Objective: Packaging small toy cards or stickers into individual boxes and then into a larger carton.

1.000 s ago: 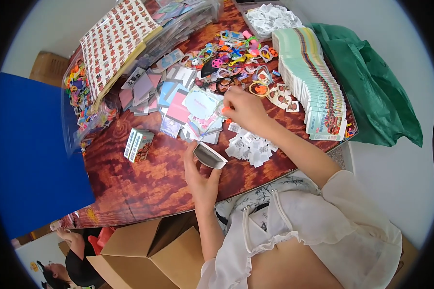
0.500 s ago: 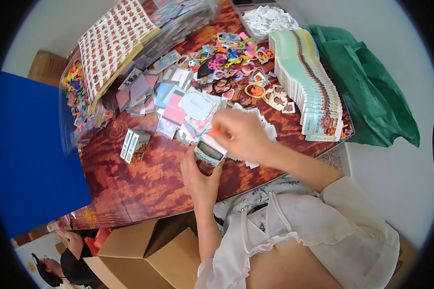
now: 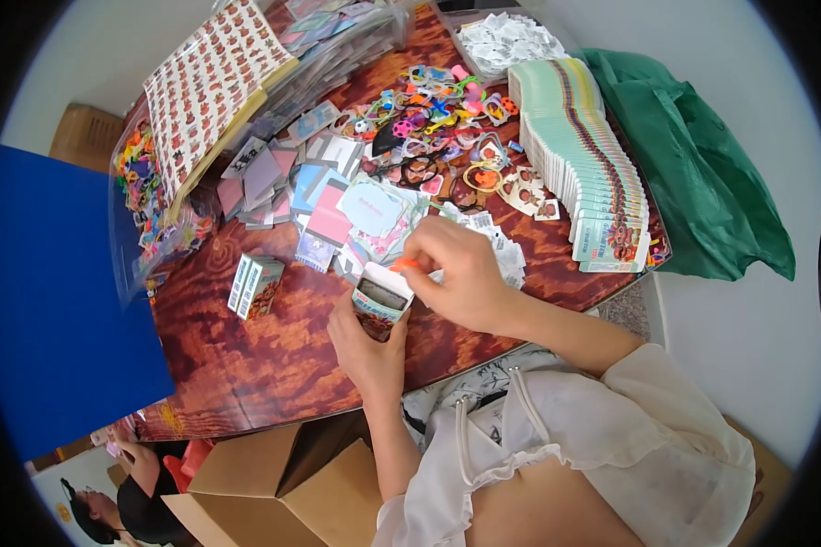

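Observation:
My left hand (image 3: 365,354) is wrapped round a small printed carton (image 3: 379,308), held tilted above the table with its top flap up. Something grey and flat fills part of its mouth. At the flap's right edge, my right hand (image 3: 465,276) pinches a small orange item (image 3: 405,264); its exact kind is too small to make out. Just beyond both hands lie loose cards (image 3: 327,217) in pink, blue and white, and a pale scalloped card (image 3: 371,208). Small white packets (image 3: 497,244) are partly hidden behind my right hand.
Two closed cartons (image 3: 257,287) stand at left. A long row of flattened cartons (image 3: 579,164) runs along the right. Colourful trinkets (image 3: 438,114) are heaped at the back, near a tub of white packets (image 3: 511,44). An open cardboard box (image 3: 246,460) sits below the table edge.
The carton and my left hand have shifted slightly left and nearer to me. My right hand has come down a little with the orange item, beside the raised flap.

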`<action>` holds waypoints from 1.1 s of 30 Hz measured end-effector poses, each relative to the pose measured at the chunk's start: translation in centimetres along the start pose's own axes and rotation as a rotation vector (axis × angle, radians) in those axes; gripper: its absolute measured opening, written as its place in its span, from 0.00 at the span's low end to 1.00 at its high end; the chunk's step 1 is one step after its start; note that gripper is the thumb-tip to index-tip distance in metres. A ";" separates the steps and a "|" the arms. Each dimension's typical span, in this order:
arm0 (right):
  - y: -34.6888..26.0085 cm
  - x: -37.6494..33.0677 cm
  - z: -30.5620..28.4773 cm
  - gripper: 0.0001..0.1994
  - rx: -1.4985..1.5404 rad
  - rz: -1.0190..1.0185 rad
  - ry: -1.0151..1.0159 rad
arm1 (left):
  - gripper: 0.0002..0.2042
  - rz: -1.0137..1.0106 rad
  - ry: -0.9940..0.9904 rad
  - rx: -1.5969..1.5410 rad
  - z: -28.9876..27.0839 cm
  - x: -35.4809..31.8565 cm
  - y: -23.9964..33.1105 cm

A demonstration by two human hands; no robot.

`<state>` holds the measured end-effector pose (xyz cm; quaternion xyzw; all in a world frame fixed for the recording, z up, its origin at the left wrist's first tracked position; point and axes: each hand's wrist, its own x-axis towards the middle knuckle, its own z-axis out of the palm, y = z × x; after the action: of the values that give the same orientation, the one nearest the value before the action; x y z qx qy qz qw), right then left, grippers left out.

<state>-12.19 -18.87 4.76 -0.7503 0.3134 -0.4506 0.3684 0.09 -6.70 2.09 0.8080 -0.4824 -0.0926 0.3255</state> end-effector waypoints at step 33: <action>0.6 3.2 -5.4 0.05 0.466 0.487 -0.220 | 0.37 -0.192 -0.241 -0.284 -0.3 0.3 1.7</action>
<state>-15.94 -23.21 7.41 -0.5934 0.3305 -0.3254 0.6579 -0.83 -7.34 3.41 0.7792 -0.4208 -0.2865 0.3656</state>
